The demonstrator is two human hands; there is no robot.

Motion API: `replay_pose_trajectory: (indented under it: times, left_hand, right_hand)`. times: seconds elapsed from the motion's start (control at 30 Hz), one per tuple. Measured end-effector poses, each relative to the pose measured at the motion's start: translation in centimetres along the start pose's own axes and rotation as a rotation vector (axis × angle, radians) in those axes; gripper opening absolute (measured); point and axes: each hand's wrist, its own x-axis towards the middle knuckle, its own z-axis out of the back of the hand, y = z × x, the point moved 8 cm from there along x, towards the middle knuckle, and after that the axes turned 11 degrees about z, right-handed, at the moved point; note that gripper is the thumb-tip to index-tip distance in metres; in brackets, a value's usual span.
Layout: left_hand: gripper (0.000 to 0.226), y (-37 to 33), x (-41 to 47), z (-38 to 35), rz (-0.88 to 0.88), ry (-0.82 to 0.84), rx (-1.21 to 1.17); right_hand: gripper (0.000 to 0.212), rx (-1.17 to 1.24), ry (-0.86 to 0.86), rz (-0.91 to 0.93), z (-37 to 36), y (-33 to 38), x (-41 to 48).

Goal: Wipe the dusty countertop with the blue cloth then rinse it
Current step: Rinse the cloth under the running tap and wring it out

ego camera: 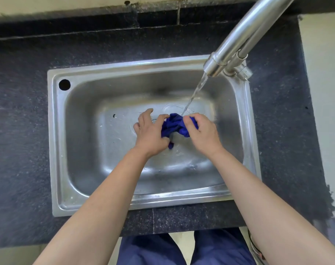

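My 2 hands hold the blue cloth (174, 125) inside the steel sink (55, 150), just above its floor near the middle of the basin. My left hand (150, 131) grips the left part of the bunched cloth, thumb curled over the top edge and the other fingers spread toward the far wall. My right hand (203, 131) is clamped on the right part, fingers curled round the fabric. A tail of cloth hangs down between my wrists. The tap (239, 39) reaches in from the upper right, and its water stream (198, 88) lands on the top of the cloth. The dark speckled bench (19, 111) surrounds the sink on all sides.
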Motion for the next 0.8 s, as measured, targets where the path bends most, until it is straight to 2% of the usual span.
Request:
replay_pose_trajectory:
  times: [0.1, 0.17, 0.2, 0.27, 0.37, 0.4, 0.47, 0.57, 0.63, 0.8]
  left_hand:
    - [0.106, -1.1, -0.6, -1.7, -0.047, 0.097, 0.007]
    - [0.111, -2.1, -0.4, -2.7, -0.049, 0.114, -0.083]
    - [0.103, -2.7, -0.2, -3.0, -0.058, 0.103, -0.13]
    - [0.063, -4.1, 0.3, -3.6, -0.112, 0.083, -0.136]
    - [0.012, -4.6, 1.1, -3.2, -0.11, 0.042, -0.08]
    - [0.007, -4.3, 1.0, -2.8, -0.086, 0.035, -0.077]
    - [0.013, -3.7, 0.6, -1.9, -0.055, 0.003, -0.018]
    - [0.026, -2.8, -0.3, -1.1, -0.031, -0.014, -0.031]
    - [0.023, -2.1, -0.5, -0.4, -0.016, -0.035, -0.059]
    - [0.015, -1.9, -1.4, 1.8, 0.02, -0.059, -0.169]
  right_hand:
    - [0.021, 0.09, 0.054, 0.014, 0.6, 0.7, -0.3]
    - [0.02, 0.118, 0.092, 0.018, 1.4, 0.9, -0.6]
    - [0.02, 0.106, 0.11, 0.03, 1.8, 1.0, -0.7]
    - [0.019, 0.021, 0.089, 0.082, 2.9, 0.7, -0.9]
    - [0.021, -0.13, -0.112, 0.138, 6.2, -0.3, -0.8]
    - [0.024, -0.114, -0.196, 0.128, 7.3, -0.5, -0.8]
    - [0.033, -0.037, -0.38, 0.111, 9.5, -0.3, -0.5]
    - [0.06, 0.071, -0.612, 0.099, 12.2, 0.2, 0.7]
    - [0.068, 0.077, -0.602, 0.07, 13.0, 0.4, 2.5]
    - [0.039, -0.152, -0.549, 0.088, 14.7, 1.1, 4.2]
